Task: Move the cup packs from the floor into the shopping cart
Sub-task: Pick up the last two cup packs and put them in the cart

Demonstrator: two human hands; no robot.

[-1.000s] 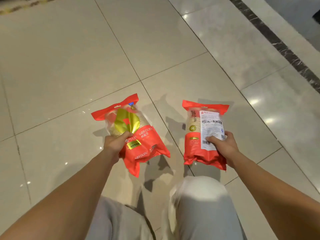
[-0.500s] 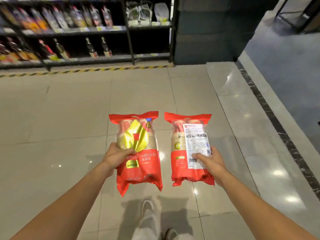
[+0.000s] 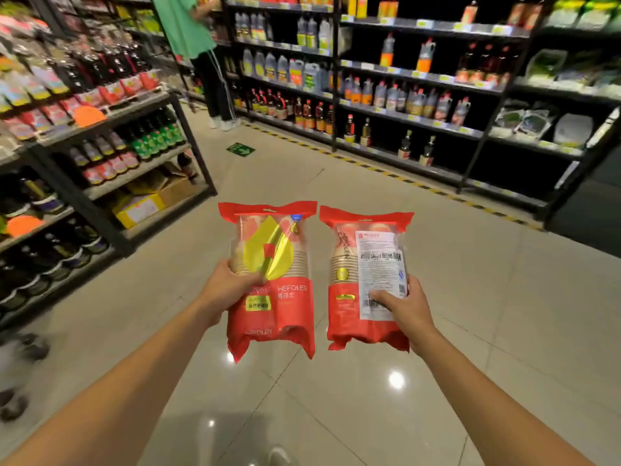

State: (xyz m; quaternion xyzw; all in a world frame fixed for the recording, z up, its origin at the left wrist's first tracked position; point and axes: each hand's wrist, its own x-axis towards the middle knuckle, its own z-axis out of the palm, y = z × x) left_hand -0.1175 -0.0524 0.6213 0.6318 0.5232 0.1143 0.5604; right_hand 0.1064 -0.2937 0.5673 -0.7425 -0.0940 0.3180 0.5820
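Note:
I hold two red cup packs upright and side by side in front of me, well above the tiled floor. My left hand (image 3: 225,288) grips the left cup pack (image 3: 273,317), which shows its front with a gold leaf shape and white lettering. My right hand (image 3: 405,307) grips the right cup pack (image 3: 349,297), which shows its back with a white printed label and barcode. The two packs are a small gap apart. No shopping cart shows in the frame.
A dark shelf unit (image 3: 111,183) with bottles and a cardboard box stands on the left. A long shelf wall (image 3: 403,129) of bottles runs across the back and right, edged by yellow-black floor tape. A person in a green top (image 3: 198,55) stands in the aisle ahead. Dark blurred shapes (image 3: 20,375) sit at the lower left.
Both hands have lifted the packs from near the floor to chest height. The view has swung up and left from bare tiles to the store aisle and shelves.

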